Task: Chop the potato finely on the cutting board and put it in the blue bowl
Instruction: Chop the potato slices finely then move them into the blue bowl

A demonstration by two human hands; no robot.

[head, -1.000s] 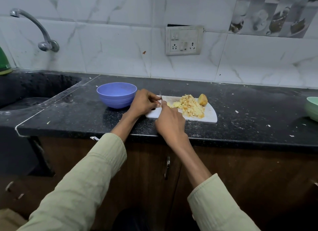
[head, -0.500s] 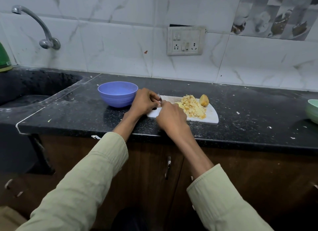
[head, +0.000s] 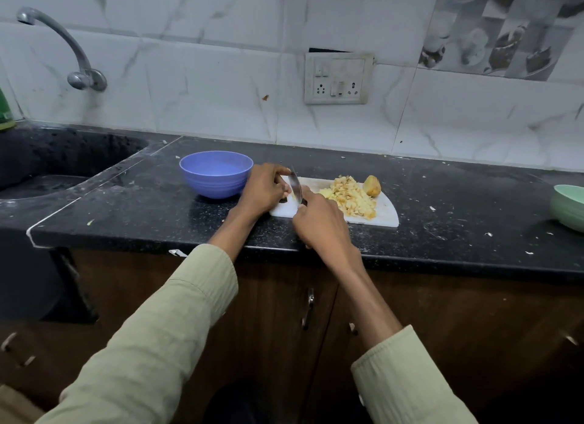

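Knife (head: 295, 185) over cutting board (head: 387, 215), left end.
Right hand (head: 319, 222) grips its handle, blade pointing away; left hand (head: 264, 191) curls fingers at the blade, contents unclear; chopped potato (head: 349, 197) lies rightward, blue bowl (head: 216, 173) left.
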